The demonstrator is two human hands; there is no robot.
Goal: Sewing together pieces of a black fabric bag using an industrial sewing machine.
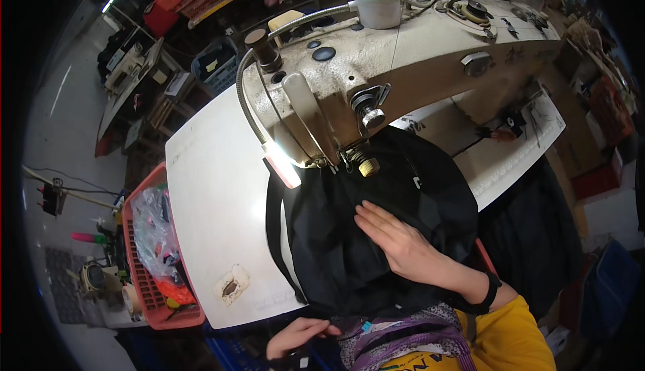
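A black fabric piece (336,257), rounded and bulky like a bag, lies on the white sewing machine bed (208,236) under the needle area. A dark strap (274,216) curves down its left edge, and a small metal zipper pull (417,182) shows on its upper right. My right hand (403,246) rests flat on the cloth, fingers stretched up and left. Below the bed's front edge, my left hand (302,336) is beside the lower edge of the cloth. Its fingers are loosely bent, and I see nothing held in them. The presser foot and needle tip are hidden.
The beige sewing machine head (322,55) arches over the cloth, with a lit lamp (282,164) on a flexible neck. Left of the bed stands a red basket (188,316) holding plastic bags. A screwdriver-like tool (494,133) lies on the bed beneath the arm. Dark cloth (531,236) hangs at right.
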